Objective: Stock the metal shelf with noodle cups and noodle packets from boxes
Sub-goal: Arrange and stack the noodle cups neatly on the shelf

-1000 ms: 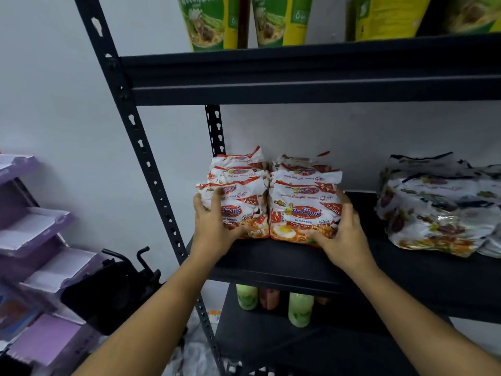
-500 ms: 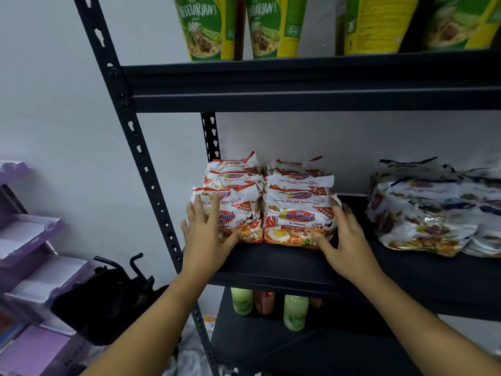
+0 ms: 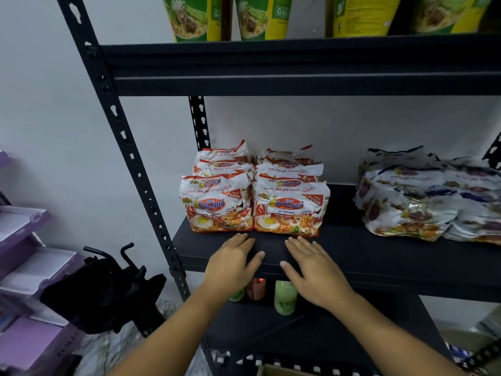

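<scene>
Two stacks of red-and-white plastic noodle packets sit side by side on the black metal shelf. Just before them, the left hand and right hand hover with fingers straight, holding nothing.

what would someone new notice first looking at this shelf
Two stacks of red-and-white plastic noodle packets, side by side at the left of the middle board of the black metal shelf, catch the eye first. Right in front of them the left hand and right hand lie open, fingers straight, holding nothing. Above, tall green-and-yellow noodle cups line the top board.
</scene>
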{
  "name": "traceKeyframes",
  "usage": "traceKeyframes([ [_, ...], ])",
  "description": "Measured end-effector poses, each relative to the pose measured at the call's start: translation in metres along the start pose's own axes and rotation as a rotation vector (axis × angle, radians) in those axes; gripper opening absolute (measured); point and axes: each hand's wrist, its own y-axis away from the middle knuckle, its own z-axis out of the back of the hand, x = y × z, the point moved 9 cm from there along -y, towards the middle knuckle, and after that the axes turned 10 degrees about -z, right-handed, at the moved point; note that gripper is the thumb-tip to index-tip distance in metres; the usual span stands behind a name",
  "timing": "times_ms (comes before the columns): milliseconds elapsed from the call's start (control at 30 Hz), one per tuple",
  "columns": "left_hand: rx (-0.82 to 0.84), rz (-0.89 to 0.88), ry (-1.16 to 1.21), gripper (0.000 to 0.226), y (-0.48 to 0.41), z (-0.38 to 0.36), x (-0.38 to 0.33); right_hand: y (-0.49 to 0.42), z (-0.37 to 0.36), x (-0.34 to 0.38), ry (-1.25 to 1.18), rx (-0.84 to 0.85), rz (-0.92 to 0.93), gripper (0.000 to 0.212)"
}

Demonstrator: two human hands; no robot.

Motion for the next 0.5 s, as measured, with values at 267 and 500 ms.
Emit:
traceKeyframes([
  [267,0.058,0.025,-0.120,0.081,0.004,-0.016,-0.001,0.003,-0.007,0.002,0.111,0.069,-0.022,0.066],
  [500,-0.057,0.070,0.141,0.057,0.014,0.028,-0.010,0.004,0.025,0.010,-0.081,0.040,0.019,0.061],
])
